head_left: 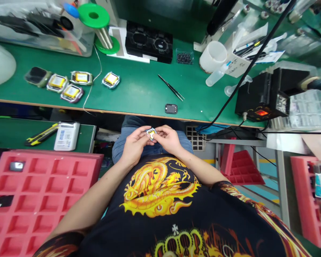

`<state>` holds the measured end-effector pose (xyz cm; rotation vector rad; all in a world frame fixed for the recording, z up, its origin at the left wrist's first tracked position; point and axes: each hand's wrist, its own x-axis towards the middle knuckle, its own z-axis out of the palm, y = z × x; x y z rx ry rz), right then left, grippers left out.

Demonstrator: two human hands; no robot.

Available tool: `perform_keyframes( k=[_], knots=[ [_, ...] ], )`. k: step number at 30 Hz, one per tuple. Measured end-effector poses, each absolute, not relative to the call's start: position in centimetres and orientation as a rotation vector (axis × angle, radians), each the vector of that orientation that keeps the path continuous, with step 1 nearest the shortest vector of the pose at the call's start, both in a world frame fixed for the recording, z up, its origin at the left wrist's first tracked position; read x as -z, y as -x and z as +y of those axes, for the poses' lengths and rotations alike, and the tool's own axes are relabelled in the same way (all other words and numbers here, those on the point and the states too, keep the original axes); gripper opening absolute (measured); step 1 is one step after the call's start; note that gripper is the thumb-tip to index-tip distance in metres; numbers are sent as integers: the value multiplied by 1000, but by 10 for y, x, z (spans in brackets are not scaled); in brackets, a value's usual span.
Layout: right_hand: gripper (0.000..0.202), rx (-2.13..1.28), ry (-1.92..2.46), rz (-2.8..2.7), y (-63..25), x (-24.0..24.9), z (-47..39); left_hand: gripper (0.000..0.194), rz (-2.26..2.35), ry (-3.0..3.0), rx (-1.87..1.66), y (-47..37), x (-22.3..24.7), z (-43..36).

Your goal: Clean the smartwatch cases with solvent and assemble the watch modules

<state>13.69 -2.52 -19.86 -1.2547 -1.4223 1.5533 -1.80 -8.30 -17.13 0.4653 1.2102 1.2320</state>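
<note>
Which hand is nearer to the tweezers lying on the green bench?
The right hand, slightly. It sits below the tweezers, almost straight under them; the left hand is below and further to the left. Both hold a small watch case.

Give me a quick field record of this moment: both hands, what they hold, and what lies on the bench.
left hand: grips the small watch case from its left side, over the lap
right hand: pinches the same case from its right side
watch case: small, silver frame with yellow inside, held between both hands
green bench: four similar cases in a cluster at left, tweezers near centre, a dark case at the front edge
red foam tray: lower left, mostly bare pockets
</note>
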Motion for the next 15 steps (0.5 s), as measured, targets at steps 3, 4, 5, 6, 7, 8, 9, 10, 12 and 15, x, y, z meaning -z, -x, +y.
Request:
perform_keyframes(
  k=[3,4,5,6,7,8,9,10,12,15],
  knots=[
    [25,-1425,1246,-1597,-140,196,-25,49,1217,-495,-1247,18,171,-81],
    [24,-1370,1237,-1677,-142,193,-25,49,1215,-493,-1248,19,170,-81],
    [24,-1300,1224,-1771,-144,188,-25,50,1212,-483,-1248,20,169,-80],
    [24,-1213,1206,-1869,-147,181,-26,51,1210,-466,-1246,21,167,-80],
    [23,-1116,1179,-1958,-150,173,-26,51,1205,-447,-1240,22,166,-79],
    [21,-1015,1146,-2027,-154,163,-26,51,1197,-429,-1229,24,164,-79],
    [18,-913,1115,-2067,-158,153,-25,50,1185,-414,-1214,25,164,-79],
    [17,-808,1090,-2077,-162,142,-23,50,1171,-402,-1197,26,163,-80],
    [18,-578,1075,-2061,-171,124,-15,50,1144,-392,-1163,27,164,-80],
    [28,-246,1132,-2101,-180,112,2,51,1134,-407,-1146,26,167,-81]
  ],
)
